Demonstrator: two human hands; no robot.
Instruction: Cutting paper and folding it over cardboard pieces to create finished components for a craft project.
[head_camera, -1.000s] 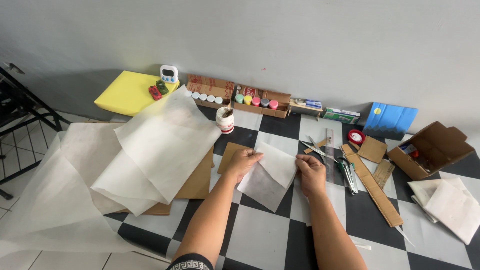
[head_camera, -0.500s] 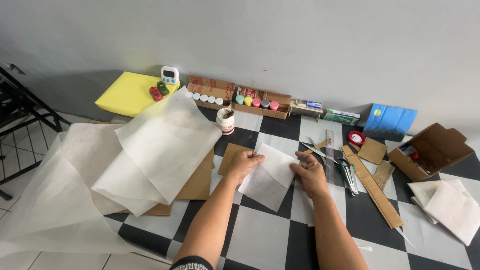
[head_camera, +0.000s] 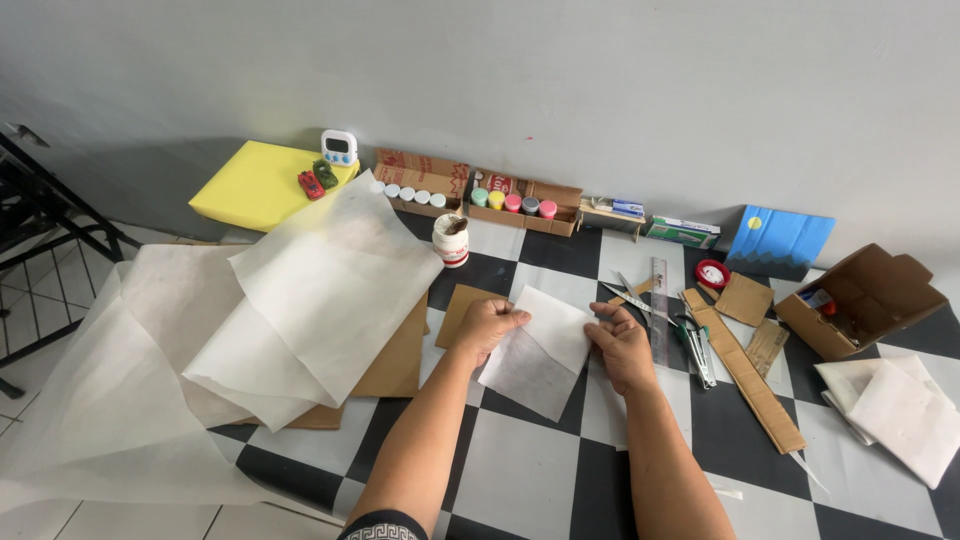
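Both hands are pinching one small sheet of white paper (head_camera: 538, 350) on the checkered floor (head_camera: 520, 480), near the middle of the scene. The left hand (head_camera: 490, 325) is gripping its left edge; the right hand (head_camera: 620, 345) is gripping its right edge (fingers folded over the paper). A brown cardboard piece (head_camera: 462, 305) is lying just under the left hand. Scissors (head_camera: 693, 345) are lying just right of the right hand

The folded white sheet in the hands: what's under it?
A brown card pokes out from under the sheet by the left hand; checkered floor shows around. The rest is covered.
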